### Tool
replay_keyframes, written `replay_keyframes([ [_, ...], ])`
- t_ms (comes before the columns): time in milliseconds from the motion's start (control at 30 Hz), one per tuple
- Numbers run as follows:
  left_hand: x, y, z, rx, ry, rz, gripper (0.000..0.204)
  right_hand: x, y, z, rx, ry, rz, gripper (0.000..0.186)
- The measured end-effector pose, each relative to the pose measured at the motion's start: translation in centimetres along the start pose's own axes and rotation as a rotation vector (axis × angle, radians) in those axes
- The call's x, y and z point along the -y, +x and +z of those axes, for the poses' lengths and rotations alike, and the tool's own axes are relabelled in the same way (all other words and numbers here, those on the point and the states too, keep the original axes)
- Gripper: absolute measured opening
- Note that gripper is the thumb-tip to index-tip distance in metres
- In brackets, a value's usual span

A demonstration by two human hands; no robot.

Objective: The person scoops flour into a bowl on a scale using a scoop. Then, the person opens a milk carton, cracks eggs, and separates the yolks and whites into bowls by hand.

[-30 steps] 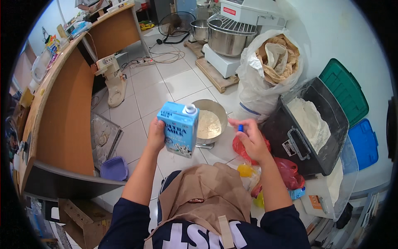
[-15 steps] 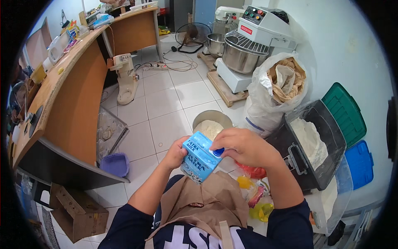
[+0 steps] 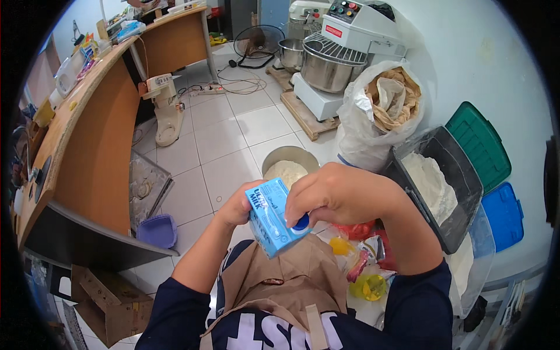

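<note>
A light blue milk carton (image 3: pixel 269 217) is held up in front of my apron, tilted. My left hand (image 3: pixel 237 205) wraps round its left side. The fingers of my right hand (image 3: pixel 321 195) are closed on the carton's dark blue screw cap (image 3: pixel 301 224). Whether the cap is loose or still seated tight I cannot tell. Just beyond my hands, a metal bowl (image 3: pixel 298 153) on the floor holds pale flour (image 3: pixel 284 171), partly hidden behind the carton and my right hand.
To the right stand a black tub (image 3: pixel 430 211) of flour, a large open sack (image 3: pixel 373 122) and green and blue lids (image 3: pixel 479 142). Several bags and packets (image 3: pixel 368 284) lie beside my right forearm. A spiral mixer (image 3: pixel 335 64) is at the back; a curved counter (image 3: pixel 99 134) runs along the left.
The carton has turned and tipped, its top now facing more toward my right hand. My right elbow has swung outward, with the fingers still at the cap. The whole view has shifted slightly.
</note>
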State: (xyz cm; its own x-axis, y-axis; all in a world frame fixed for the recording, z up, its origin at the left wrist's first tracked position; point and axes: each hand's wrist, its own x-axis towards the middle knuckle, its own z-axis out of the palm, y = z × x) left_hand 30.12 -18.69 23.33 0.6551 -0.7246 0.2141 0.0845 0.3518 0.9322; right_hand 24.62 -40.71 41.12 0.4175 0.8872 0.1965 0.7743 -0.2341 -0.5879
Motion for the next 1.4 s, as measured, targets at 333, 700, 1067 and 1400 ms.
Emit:
replay_keyframes([
  [333,0.6,0.5,0.7,0.067,-0.065,0.001,0.104,2.4,-0.1,1.0,0.044,-0.376,0.128,0.016],
  [700,-1.6,1.4,0.3,-0.145,0.060,0.090,0.093,-0.8,-0.5,1.1,-0.340,-0.894,0.179,0.033],
  [1067,-0.5,2.2,2.5,-0.323,0.196,0.144,0.073,-4.3,-1.5,3.0,-0.256,-0.751,0.525,0.037],
  [1400,1.8,4.2,4.6,-0.286,0.253,0.246,0.087,-3.4,-3.8,7.5,-0.890,-0.212,0.466,0.055],
])
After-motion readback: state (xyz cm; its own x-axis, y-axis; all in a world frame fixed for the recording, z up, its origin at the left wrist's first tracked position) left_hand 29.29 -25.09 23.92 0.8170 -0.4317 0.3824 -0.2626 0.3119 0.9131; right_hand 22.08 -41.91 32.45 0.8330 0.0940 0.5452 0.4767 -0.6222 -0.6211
